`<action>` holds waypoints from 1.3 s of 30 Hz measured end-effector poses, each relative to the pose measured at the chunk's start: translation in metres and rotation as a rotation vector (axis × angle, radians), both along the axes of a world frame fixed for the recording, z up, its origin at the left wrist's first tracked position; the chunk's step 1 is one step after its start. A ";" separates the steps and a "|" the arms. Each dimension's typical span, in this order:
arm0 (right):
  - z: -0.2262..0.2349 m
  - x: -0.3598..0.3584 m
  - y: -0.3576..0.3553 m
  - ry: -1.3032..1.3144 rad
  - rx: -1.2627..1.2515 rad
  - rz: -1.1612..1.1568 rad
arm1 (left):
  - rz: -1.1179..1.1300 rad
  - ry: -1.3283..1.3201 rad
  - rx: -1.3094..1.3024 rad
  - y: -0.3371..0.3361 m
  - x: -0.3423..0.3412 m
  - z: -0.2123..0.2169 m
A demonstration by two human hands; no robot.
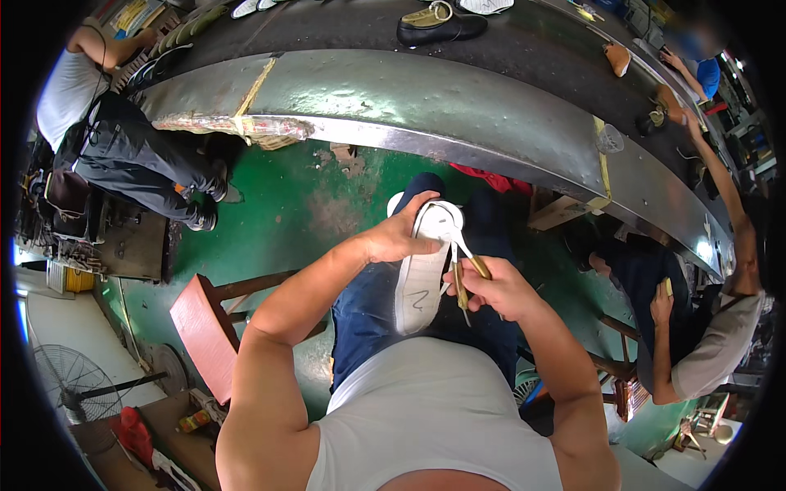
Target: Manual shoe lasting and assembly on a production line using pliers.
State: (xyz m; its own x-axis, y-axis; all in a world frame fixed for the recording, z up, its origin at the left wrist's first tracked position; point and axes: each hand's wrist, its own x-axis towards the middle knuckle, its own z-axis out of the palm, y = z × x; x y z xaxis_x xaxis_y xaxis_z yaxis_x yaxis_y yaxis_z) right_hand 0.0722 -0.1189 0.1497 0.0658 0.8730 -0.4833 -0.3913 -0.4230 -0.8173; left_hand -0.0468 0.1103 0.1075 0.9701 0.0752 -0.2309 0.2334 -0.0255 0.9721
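My left hand [395, 237] is closed around the far end of a white shoe [416, 290], its long pale sole side turned up and marked with a dark pencil squiggle. The shoe lies lengthwise over my lap. My right hand [495, 288] grips a pair of pincers [460, 288] with brass-coloured handles, just right of the shoe. Their pale upper end meets the rounded white edge at the shoe's far end. Whether the jaws bite on the material is too small to tell.
A metal-edged conveyor bench [409, 90] curves across ahead, carrying a black shoe [442, 26] and other shoes. A person [123, 147] stands at left; another [704, 327] sits at right, reaching to the bench. A wooden stool [205, 335] and a fan [74, 385] stand at left.
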 end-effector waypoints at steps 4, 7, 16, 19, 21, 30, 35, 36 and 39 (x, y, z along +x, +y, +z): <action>-0.001 0.004 -0.007 -0.096 -0.042 0.022 | 0.093 -0.054 -0.176 0.003 -0.003 -0.023; 0.012 0.009 0.005 0.128 -0.112 -0.103 | 0.166 0.021 -0.123 -0.002 0.003 -0.007; -0.103 0.000 0.031 -1.075 0.190 -0.096 | 0.362 -0.028 -0.458 0.018 0.000 -0.065; -0.137 -0.009 0.050 -1.226 0.358 -0.283 | 0.412 0.003 -0.540 0.026 0.004 -0.062; -0.115 0.005 0.048 -1.056 0.217 -0.089 | 0.434 0.021 -0.559 0.027 0.001 -0.059; -0.093 -0.010 -0.002 -0.512 -0.027 -0.077 | 0.311 0.120 -0.357 0.015 0.014 -0.055; -0.097 -0.027 -0.009 -0.675 0.088 -0.407 | 0.407 0.077 -0.457 0.008 0.007 -0.046; -0.103 -0.032 0.003 -0.807 0.035 -0.447 | 0.420 0.066 -0.469 0.005 0.009 -0.046; -0.095 -0.041 0.023 -0.770 -0.173 -0.346 | 0.400 0.058 -0.413 0.004 0.011 -0.052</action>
